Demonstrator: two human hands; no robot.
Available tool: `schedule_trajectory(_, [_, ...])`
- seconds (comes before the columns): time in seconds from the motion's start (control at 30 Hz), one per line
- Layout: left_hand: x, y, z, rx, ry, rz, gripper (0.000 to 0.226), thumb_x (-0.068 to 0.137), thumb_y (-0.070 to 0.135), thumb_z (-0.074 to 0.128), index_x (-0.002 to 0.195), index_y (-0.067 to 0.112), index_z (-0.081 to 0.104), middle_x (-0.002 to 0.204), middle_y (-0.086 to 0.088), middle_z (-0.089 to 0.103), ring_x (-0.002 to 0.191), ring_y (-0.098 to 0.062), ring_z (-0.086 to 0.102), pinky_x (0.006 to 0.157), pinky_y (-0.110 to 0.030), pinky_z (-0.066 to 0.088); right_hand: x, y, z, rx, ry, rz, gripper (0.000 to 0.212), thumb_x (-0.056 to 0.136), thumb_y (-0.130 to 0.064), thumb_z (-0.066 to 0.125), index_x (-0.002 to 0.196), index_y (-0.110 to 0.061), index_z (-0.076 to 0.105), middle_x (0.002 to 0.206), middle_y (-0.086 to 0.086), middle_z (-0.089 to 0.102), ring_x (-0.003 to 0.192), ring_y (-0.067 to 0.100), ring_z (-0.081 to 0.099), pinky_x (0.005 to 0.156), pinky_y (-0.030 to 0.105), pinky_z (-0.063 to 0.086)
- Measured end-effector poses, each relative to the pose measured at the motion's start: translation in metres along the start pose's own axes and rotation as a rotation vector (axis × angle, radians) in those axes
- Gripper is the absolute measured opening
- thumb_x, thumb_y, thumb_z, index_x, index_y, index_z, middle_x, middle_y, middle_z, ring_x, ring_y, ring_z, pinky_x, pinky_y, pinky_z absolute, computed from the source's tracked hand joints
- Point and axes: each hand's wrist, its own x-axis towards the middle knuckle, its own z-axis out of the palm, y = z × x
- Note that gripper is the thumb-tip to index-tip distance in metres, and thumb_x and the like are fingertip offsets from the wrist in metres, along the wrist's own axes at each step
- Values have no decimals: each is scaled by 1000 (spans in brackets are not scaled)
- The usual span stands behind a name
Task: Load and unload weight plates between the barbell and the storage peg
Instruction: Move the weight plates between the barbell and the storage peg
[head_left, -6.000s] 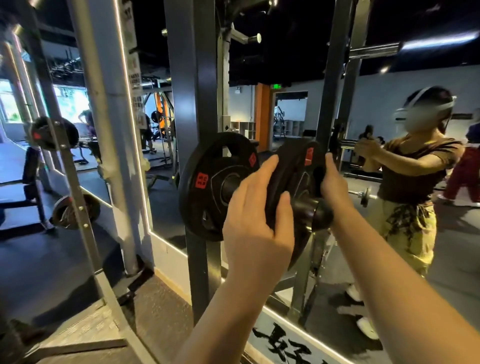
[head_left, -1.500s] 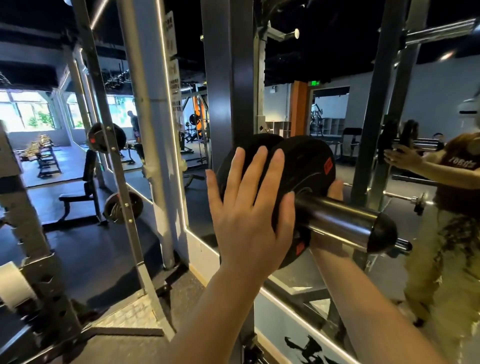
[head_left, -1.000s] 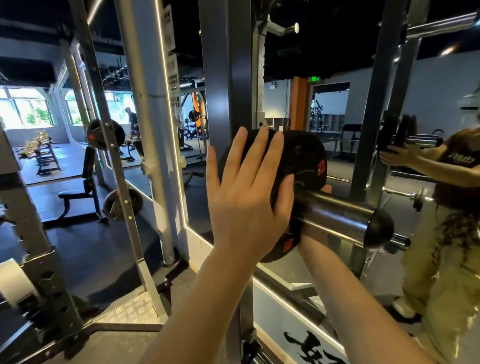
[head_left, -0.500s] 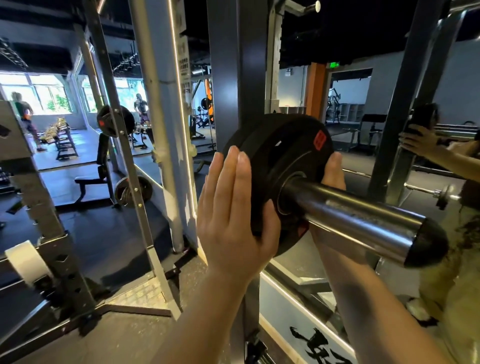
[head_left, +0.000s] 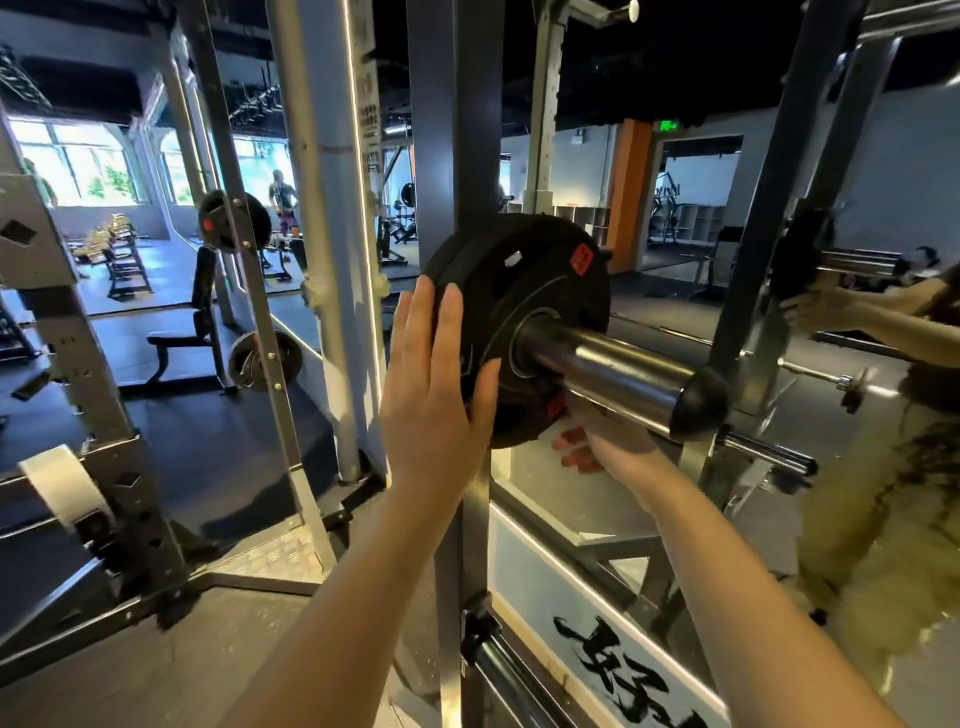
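Seating black weight plate (head_left: 524, 332) against second plate behind it, far in on chrome barbell sleeve (head_left: 608, 371). Left hand (head_left: 434, 387) is being pressed flat on plate face, fingers straight, grip open, for pushing inward. Right hand (head_left: 605, 441) is being kept under lower rim, likely steadying; grip state cannot be told.

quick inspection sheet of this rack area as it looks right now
surface: dark gym floor.
job's things: black weight plate sits far in on the steel sleeve, another plate behind it.
clutter: nothing seen.
grippers: left hand presses flat on the plate's left edge; right hand is under the sleeve, at the plate's lower rim, fingers hidden.
cables: nothing seen.
surroundings: rack upright, wall mirror, bench.
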Motion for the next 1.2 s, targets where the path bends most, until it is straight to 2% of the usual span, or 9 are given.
schedule_trajectory(0.1, [-16,7,-9,-33,-64,-61,73,92,22,61,149,21,16,157,-14,21,145,-29,19,105,-55,42,-10,-2,-6,-314,-33,-62,26,97,-41,50,116,-24,56,102,1,63,85,14,63,71,23,51])
schedule_trajectory(0.2, [-37,7,-20,-17,-137,-51,79,88,15,66,149,24,16,159,-11,11,145,-33,20,103,-58,42,-26,2,-7,-516,13,-204,22,97,-37,53,118,-32,53,109,-3,58,94,15,58,83,31,50])
schedule_trajectory(0.4, [-104,14,-42,5,-470,-250,79,93,24,62,153,32,11,162,7,2,141,-10,16,99,-27,33,-44,16,6,-804,-274,-120,33,94,-50,52,121,-30,51,115,-4,59,95,11,56,81,28,45])
schedule_trajectory(0.5, [-154,14,-61,25,-773,-400,64,94,29,59,149,30,27,156,7,28,132,-12,43,91,-17,34,-56,36,27,-867,-544,0,41,95,-49,51,130,-28,48,124,-1,58,99,12,55,82,27,44])
schedule_trajectory(0.6, [-201,3,-86,107,-1020,-572,32,98,31,51,130,34,54,123,11,61,105,-8,61,84,-12,39,-65,58,53,-893,-708,78,45,97,-46,49,135,-23,45,131,2,54,103,15,54,86,28,45])
schedule_trajectory(0.73, [-269,-33,-150,175,-1163,-930,18,95,24,51,93,32,67,87,4,68,80,-14,63,61,-20,41,-75,94,123,-961,-884,35,45,96,-47,51,134,-23,47,133,-2,52,114,17,52,91,29,44])
schedule_trajectory(0.9, [-323,-66,-269,352,-1068,-1302,19,91,31,55,103,27,69,103,4,71,96,-18,66,79,-29,50,-117,113,255,-1034,-1138,-158,44,94,-51,50,127,-22,54,129,2,58,112,19,56,90,25,39])
schedule_trajectory(1.1, [-382,-68,-420,494,-784,-1552,24,94,24,50,112,19,64,103,-6,70,102,-27,62,79,-33,45,-236,98,412,-1060,-1521,-436,34,97,-42,50,119,-16,56,118,8,62,106,26,58,78,31,40])
schedule_trajectory(1.2, [-414,-56,-477,513,-656,-1747,17,89,18,50,102,15,61,97,-5,68,97,-27,62,78,-34,47,-287,100,462,-1114,-1699,-523,38,95,-46,49,122,-20,54,122,5,58,104,21,56,79,28,39])
